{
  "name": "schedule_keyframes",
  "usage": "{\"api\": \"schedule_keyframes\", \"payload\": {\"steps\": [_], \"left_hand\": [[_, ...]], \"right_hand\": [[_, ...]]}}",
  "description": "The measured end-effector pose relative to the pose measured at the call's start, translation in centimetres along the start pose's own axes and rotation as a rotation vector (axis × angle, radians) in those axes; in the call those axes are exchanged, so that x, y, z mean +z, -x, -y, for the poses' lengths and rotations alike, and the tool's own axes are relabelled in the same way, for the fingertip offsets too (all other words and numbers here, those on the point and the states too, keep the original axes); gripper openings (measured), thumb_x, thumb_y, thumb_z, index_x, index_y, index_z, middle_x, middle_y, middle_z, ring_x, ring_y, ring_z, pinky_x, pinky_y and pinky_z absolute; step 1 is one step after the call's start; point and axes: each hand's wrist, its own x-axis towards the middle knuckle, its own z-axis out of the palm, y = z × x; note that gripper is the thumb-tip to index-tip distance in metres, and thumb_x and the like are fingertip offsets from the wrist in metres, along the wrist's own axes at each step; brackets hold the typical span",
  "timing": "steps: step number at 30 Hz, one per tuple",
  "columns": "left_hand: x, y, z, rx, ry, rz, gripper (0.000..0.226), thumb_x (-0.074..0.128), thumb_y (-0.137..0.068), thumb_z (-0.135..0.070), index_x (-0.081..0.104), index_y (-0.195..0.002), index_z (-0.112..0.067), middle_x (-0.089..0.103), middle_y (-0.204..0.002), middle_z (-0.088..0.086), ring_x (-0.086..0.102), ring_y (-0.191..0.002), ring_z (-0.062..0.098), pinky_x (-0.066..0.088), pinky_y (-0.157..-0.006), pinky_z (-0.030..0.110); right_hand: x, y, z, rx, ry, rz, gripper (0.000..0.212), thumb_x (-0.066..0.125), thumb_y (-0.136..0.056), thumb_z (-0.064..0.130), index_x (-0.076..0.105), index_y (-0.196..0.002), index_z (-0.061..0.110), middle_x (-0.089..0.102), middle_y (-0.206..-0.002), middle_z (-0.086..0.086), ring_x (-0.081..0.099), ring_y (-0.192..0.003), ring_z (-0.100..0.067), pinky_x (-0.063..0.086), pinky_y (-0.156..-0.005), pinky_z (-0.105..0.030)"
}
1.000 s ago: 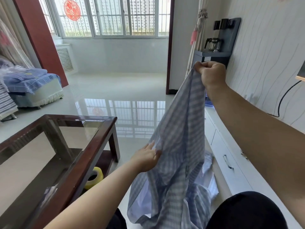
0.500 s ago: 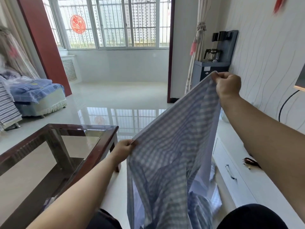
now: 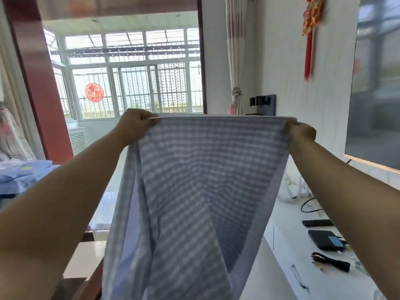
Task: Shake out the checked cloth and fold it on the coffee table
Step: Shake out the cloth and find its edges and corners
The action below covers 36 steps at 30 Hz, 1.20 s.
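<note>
The blue-and-white checked cloth (image 3: 194, 191) hangs spread out in front of me, its top edge pulled taut and level at chest height. My left hand (image 3: 136, 124) grips the top left corner. My right hand (image 3: 299, 133) grips the top right corner. The lower part of the cloth drops out of the frame at the bottom. Only a corner of the dark wooden coffee table (image 3: 91, 276) with its glass top shows at the lower left, partly behind the cloth and my left arm.
A long white cabinet (image 3: 287, 267) runs along the right wall, carrying a black box (image 3: 325, 240), a remote and cables. A television (image 3: 376, 83) hangs above it. A bed with blue bedding (image 3: 23, 174) is at the left. A shiny white floor leads to the balcony windows.
Both hands have risen and moved apart, the left hand sliding to the top corner. The cloth went from hanging bunched at a slant to spread flat with a level top edge. My view has tilted up.
</note>
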Motion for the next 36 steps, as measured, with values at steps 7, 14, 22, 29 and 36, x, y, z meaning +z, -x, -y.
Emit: {"api": "schedule_keyframes", "payload": {"steps": [7, 14, 22, 29, 36], "left_hand": [[-0.2, 1.8, 4.5, -0.269, 0.121, 0.223, 0.022, 0.077, -0.077, -0.018, 0.072, -0.091, -0.001, 0.071, -0.091, 0.017, 0.065, -0.089, 0.029, 0.051, -0.090, 0.037], [-2.2, 3.3, 6.1, -0.299, 0.435, 0.190, 0.037, 0.078, -0.070, -0.033, 0.070, -0.084, 0.000, 0.069, -0.086, 0.017, 0.070, -0.061, 0.013, 0.058, -0.058, 0.022], [-3.6, 2.9, 5.2, -0.314, 0.287, 0.309, 0.042, 0.059, -0.081, -0.043, 0.065, -0.096, -0.004, 0.070, -0.089, 0.012, 0.069, -0.074, 0.022, 0.058, -0.060, 0.020], [-2.3, 4.5, 7.6, -0.443, 0.457, 0.364, 0.025, 0.065, -0.079, -0.022, 0.070, -0.093, -0.002, 0.070, -0.095, 0.015, 0.072, -0.071, 0.017, 0.059, -0.066, 0.024], [-1.9, 5.5, 9.3, -0.269, 0.180, 0.006, 0.018, 0.068, -0.087, -0.016, 0.071, -0.097, -0.001, 0.066, -0.084, 0.006, 0.060, -0.082, 0.020, 0.050, -0.075, 0.025]], "right_hand": [[0.3, 0.6, 1.6, -0.047, 0.008, 0.197, 0.030, 0.061, -0.089, 0.023, 0.065, -0.116, 0.009, 0.065, -0.111, -0.004, 0.062, -0.097, -0.021, 0.053, -0.085, -0.028], [2.2, 0.9, 3.7, -0.113, 0.031, 0.260, 0.033, 0.066, -0.087, 0.026, 0.066, -0.114, 0.007, 0.066, -0.107, -0.006, 0.064, -0.097, -0.022, 0.054, -0.090, -0.033], [2.4, -1.2, 0.5, 0.117, 0.060, 0.226, 0.051, 0.070, -0.075, 0.028, 0.063, -0.119, 0.004, 0.066, -0.115, -0.012, 0.065, -0.099, -0.030, 0.053, -0.092, -0.043], [2.9, 2.0, 0.5, 0.045, 0.071, 0.220, 0.036, 0.064, -0.085, 0.032, 0.066, -0.115, 0.012, 0.066, -0.109, -0.004, 0.063, -0.100, -0.026, 0.052, -0.094, -0.040], [4.7, 2.9, -0.4, -0.040, 0.023, 0.288, 0.021, 0.066, -0.087, 0.024, 0.069, -0.105, 0.014, 0.067, -0.108, -0.008, 0.063, -0.103, -0.027, 0.051, -0.096, -0.043]]}}
